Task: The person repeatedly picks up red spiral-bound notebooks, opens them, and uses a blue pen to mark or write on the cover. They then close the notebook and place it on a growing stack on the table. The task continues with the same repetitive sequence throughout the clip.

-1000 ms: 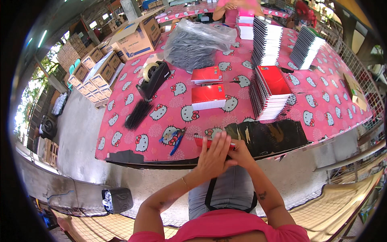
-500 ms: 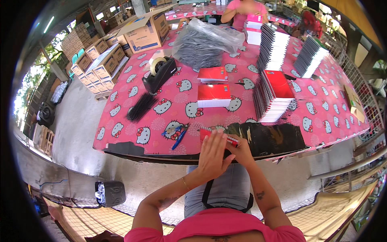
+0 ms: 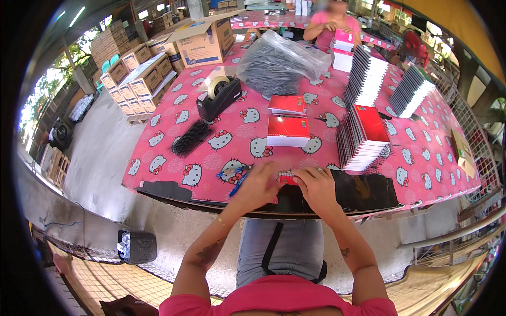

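Observation:
At the table's front edge, my right hand [image 3: 317,188] grips a small red-covered notebook [image 3: 288,179], mostly hidden by my hands. My left hand [image 3: 256,188], smeared by motion, is over the left end of the notebook; its fingers cannot be made out. Close beside that hand lie blue-handled pliers [image 3: 238,185], partly covered by it. Beyond my hands, two small piles of red notebooks [image 3: 288,128] lie on the table. A tall stack of red spiral notebooks [image 3: 365,138] stands to the right.
A pink patterned cloth [image 3: 234,158] covers the table. On it are a tape dispenser [image 3: 221,100], a bundle of black spiral coils [image 3: 192,138], a plastic bag of coils [image 3: 274,68], more notebook stacks [image 3: 363,79] and a carton [image 3: 203,45]. Across the table, another person [image 3: 334,26] handles pink notebooks.
My left hand has moved left, off the right hand, toward the pliers. My right hand still holds the notebook. The whole view has shifted slightly.

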Available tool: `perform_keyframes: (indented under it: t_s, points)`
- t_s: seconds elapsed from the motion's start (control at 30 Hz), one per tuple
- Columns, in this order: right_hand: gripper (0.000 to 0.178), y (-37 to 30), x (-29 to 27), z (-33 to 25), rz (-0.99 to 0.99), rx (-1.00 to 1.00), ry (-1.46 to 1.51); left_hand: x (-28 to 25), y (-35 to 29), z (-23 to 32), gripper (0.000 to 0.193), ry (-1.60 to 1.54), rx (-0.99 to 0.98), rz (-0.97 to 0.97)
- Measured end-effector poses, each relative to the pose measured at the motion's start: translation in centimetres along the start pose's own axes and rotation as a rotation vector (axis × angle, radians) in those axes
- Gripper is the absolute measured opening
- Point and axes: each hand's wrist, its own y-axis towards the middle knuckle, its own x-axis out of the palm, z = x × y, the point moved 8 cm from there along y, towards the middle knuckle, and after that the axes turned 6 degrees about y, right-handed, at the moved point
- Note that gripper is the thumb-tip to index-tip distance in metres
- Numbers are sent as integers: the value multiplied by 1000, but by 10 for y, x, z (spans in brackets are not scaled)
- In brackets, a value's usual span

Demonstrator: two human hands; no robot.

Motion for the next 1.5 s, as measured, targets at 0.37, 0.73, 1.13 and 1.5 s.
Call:
perform_keyframes:
  t_s: [0.37,0.73,1.13,1.5]
  points:
    - [19,6,11,10,60,115,92,-5,-64,-33,38,-862,-778,-102]
    - [19,8,10,5,93,54,57,18,-47,-1,36,-1106,-853,-84]
    - [17,12,15,6,43,106,49,-51,-9,-6,41,533,-45,100]
    - [28,-18,-180,156,587,490,38,-9,156,84,30,-667,-95,123]
